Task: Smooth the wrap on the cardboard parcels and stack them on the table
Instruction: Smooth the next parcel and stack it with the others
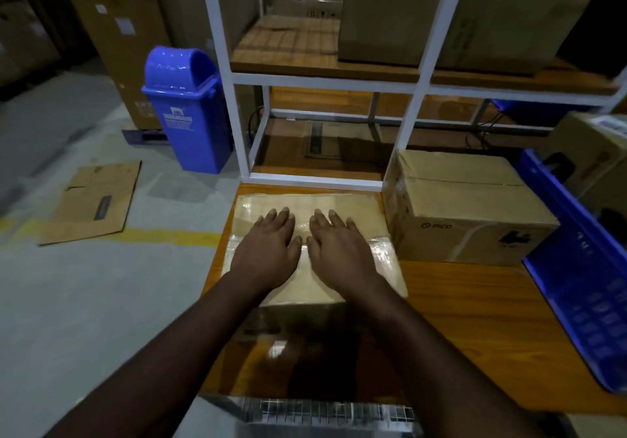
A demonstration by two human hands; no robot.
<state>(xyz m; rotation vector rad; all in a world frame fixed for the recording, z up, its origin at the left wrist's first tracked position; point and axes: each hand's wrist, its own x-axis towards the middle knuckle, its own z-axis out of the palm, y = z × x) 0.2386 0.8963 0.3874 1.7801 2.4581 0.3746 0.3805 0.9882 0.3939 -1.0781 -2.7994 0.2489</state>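
Both hands, left [268, 251] and right [339, 251], press flat-fingered on the parcel [339, 205]; slick wrap, so lift by its sides

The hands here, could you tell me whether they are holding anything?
Nothing is held: the left hand and right hand press flat on the wrapped parcel.

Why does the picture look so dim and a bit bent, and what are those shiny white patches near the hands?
Head view: the light is low, so the far boxes sink into shadow; the wide lens bows the white shelf frame; the white patches are glare on the clear wrap of the parcel under the flat left hand and right hand; the bottom edge is blurred.
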